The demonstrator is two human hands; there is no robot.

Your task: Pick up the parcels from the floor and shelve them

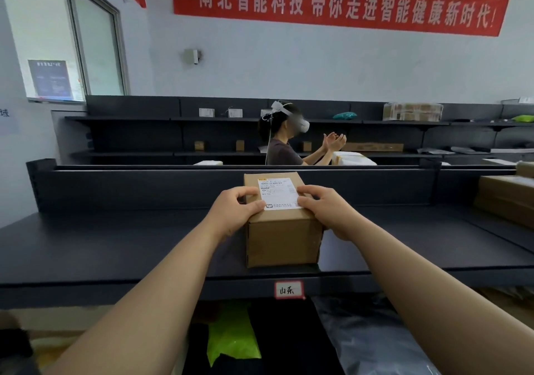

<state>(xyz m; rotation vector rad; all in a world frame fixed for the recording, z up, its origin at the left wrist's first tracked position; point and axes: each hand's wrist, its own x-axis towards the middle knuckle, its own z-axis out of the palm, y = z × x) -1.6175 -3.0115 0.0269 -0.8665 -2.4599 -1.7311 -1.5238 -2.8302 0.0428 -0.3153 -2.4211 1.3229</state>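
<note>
Head view: my left hand [237, 210] and right hand [326, 210] clasp the box [281, 230], fingers curled over its top, standing on the shelf [115, 244]. I'd slide it squarely back between my palms before letting go.

The plain brown cardboard parcel box [281, 238] carries a white shipping label [278, 194] printed in black with a yellow strip at its top. The flat metal shelf [115, 244] is dark charcoal grey; at its front edge sits a white tag [289, 289] bordered red, handwritten in black.
</note>
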